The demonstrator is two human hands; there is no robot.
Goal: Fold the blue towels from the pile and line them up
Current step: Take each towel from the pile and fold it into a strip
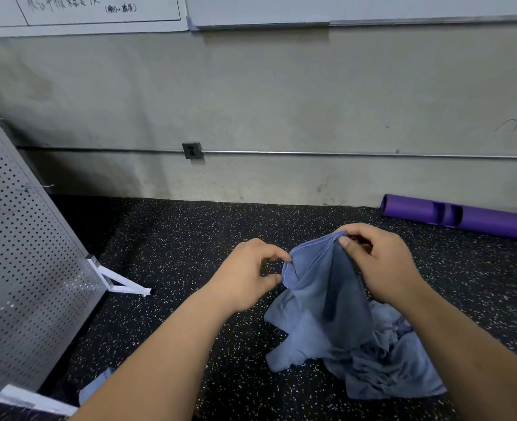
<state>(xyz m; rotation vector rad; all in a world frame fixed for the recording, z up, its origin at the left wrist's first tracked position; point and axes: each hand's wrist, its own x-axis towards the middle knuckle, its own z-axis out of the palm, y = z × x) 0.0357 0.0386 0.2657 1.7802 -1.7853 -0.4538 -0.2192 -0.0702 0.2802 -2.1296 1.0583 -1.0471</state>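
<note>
Speckled black floor (175, 238) lies beneath a crumpled blue towel (321, 299), its hem pinched by left hand (245, 278) and right hand (381, 262).

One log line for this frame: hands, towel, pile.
step: towel held up, not folded | left hand: pinches blue towel edge | right hand: pinches its top edge | pile: crumpled on floor

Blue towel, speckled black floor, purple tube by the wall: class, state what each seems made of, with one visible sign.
Blue towel: soft cloth, perhaps microfibre; drapes, creases, hemmed edge. Speckled black floor: probably rubber; matt, pale flecks. Purple tube: seemingly rubber or foam; smooth, matt.
</note>
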